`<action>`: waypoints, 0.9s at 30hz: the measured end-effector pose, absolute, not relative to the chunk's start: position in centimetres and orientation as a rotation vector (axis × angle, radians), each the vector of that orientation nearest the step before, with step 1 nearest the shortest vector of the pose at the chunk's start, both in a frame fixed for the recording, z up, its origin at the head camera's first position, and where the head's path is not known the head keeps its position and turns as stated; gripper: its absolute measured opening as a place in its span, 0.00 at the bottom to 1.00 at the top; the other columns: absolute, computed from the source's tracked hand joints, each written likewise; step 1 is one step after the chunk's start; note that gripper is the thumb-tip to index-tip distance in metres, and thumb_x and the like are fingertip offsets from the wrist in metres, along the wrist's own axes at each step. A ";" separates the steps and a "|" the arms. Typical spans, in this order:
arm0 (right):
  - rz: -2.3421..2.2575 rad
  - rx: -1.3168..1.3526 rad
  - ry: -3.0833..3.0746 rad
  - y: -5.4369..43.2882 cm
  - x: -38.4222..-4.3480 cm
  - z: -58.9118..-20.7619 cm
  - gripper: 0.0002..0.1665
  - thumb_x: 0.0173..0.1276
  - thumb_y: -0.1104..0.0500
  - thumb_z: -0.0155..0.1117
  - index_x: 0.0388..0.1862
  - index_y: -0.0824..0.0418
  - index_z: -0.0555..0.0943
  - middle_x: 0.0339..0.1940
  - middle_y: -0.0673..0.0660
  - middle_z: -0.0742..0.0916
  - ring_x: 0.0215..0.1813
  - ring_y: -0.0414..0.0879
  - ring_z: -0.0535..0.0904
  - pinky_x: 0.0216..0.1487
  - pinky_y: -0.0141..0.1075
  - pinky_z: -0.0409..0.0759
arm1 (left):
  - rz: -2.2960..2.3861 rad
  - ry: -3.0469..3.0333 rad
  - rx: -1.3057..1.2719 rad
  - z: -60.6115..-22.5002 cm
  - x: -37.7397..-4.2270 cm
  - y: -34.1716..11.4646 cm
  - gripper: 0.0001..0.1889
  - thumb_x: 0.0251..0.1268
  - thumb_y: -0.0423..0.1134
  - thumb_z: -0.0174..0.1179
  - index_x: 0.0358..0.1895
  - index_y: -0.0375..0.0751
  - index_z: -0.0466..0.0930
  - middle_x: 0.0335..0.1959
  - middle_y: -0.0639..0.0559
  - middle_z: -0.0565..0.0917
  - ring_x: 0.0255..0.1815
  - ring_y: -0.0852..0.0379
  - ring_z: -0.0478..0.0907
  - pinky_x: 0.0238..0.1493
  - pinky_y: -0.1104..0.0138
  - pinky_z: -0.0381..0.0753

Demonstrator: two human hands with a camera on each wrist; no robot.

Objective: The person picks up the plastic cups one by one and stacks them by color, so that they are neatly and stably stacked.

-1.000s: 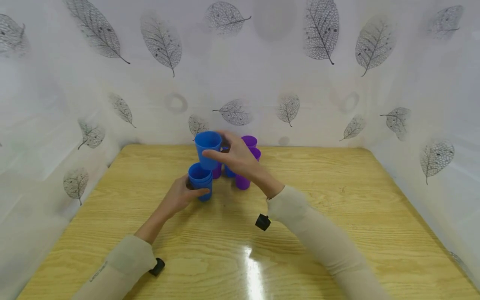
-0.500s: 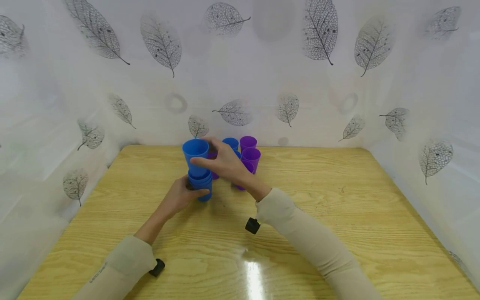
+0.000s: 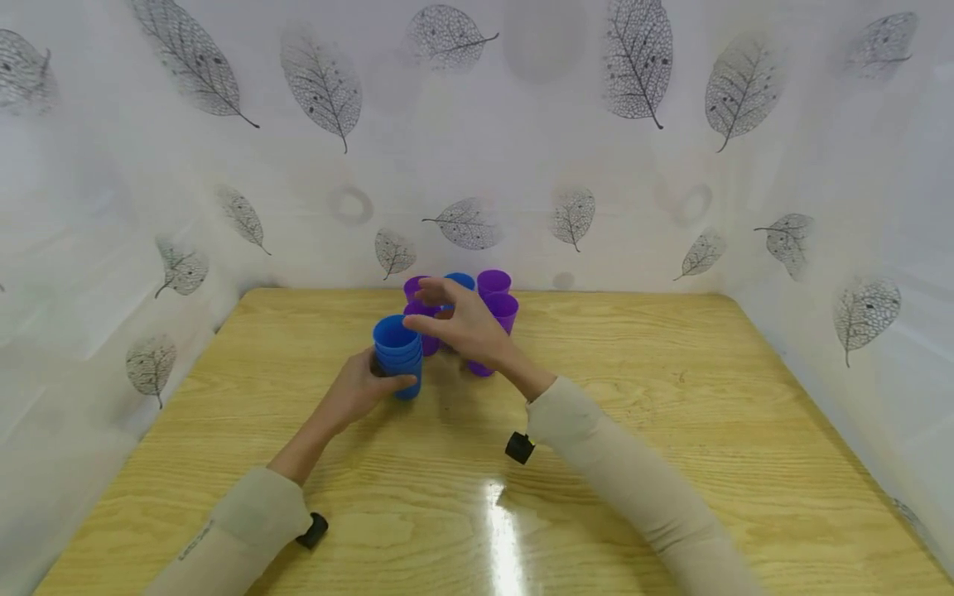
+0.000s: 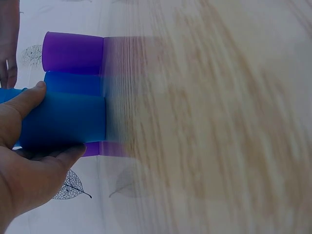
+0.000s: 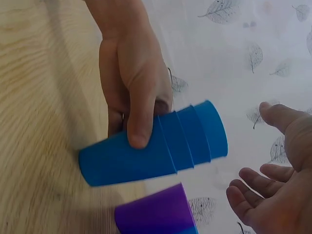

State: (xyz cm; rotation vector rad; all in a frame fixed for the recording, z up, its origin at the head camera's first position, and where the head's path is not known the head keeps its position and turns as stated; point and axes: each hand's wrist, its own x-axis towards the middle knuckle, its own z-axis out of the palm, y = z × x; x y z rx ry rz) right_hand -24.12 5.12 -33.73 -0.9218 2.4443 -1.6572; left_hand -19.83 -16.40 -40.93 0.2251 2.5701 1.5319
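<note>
A nested stack of blue cups stands upright on the table, and my left hand grips it low down. The right wrist view shows the left thumb across the blue stack, with several rims one above another. My right hand hovers just right of the stack's top. Its thumb and fingers are spread apart in the right wrist view, holding nothing. Behind the stack are purple cups, partly covered by the right hand.
More purple cups and a blue cup stand behind the right hand, near the back edge of the wooden table. A white leaf-patterned sheet rises behind and along both sides.
The right hand has lowered a blue cup leftward into the stack, let go of it and drawn back to the right. The left hand has kept its grip in the same spot.
</note>
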 end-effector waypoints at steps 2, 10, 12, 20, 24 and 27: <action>-1.663 -0.892 2.463 5.9 -24.4 -33.8 0.40 0.72 0.50 0.72 0.75 0.67 0.70 0.66 0.62 0.82 0.68 0.54 0.77 0.66 0.43 0.79 | 1.522 2.576 0.211 -40.9 -19.8 -16.4 0.41 0.69 0.45 0.70 0.77 0.30 0.59 0.71 0.29 0.72 0.72 0.32 0.69 0.73 0.39 0.65; -1.654 -0.838 2.542 8.3 -25.9 -34.3 0.36 0.74 0.51 0.69 0.73 0.67 0.72 0.64 0.63 0.83 0.65 0.55 0.79 0.64 0.43 0.80 | 1.517 2.584 0.198 -41.0 -19.9 -16.4 0.42 0.68 0.46 0.71 0.77 0.31 0.61 0.71 0.29 0.72 0.72 0.32 0.69 0.74 0.40 0.65; -1.648 -0.837 2.564 8.7 -26.3 -34.4 0.35 0.74 0.52 0.69 0.72 0.69 0.72 0.64 0.65 0.83 0.64 0.55 0.80 0.64 0.43 0.80 | 1.519 2.581 0.193 -41.0 -19.9 -16.4 0.42 0.68 0.46 0.71 0.77 0.31 0.60 0.71 0.30 0.72 0.73 0.32 0.68 0.74 0.40 0.65; -1.586 -0.795 2.649 10.1 -27.7 -35.0 0.35 0.73 0.53 0.69 0.71 0.72 0.73 0.65 0.69 0.82 0.63 0.60 0.80 0.64 0.45 0.81 | 1.518 2.565 0.161 -41.0 -20.0 -16.4 0.43 0.67 0.45 0.71 0.78 0.32 0.59 0.72 0.31 0.71 0.73 0.33 0.68 0.74 0.40 0.65; -1.530 -0.773 2.691 10.4 -28.2 -35.3 0.36 0.72 0.53 0.70 0.71 0.73 0.72 0.66 0.69 0.81 0.63 0.64 0.80 0.64 0.48 0.81 | 1.507 2.573 0.164 -41.0 -20.1 -16.4 0.43 0.68 0.46 0.71 0.78 0.31 0.59 0.72 0.30 0.70 0.73 0.32 0.67 0.74 0.40 0.65; -1.461 -0.767 2.747 10.5 -28.7 -35.6 0.36 0.72 0.53 0.71 0.70 0.74 0.73 0.67 0.69 0.80 0.66 0.65 0.78 0.67 0.51 0.78 | 1.517 2.569 0.176 -41.1 -20.1 -16.3 0.43 0.68 0.46 0.70 0.78 0.31 0.59 0.72 0.30 0.70 0.74 0.32 0.67 0.74 0.39 0.65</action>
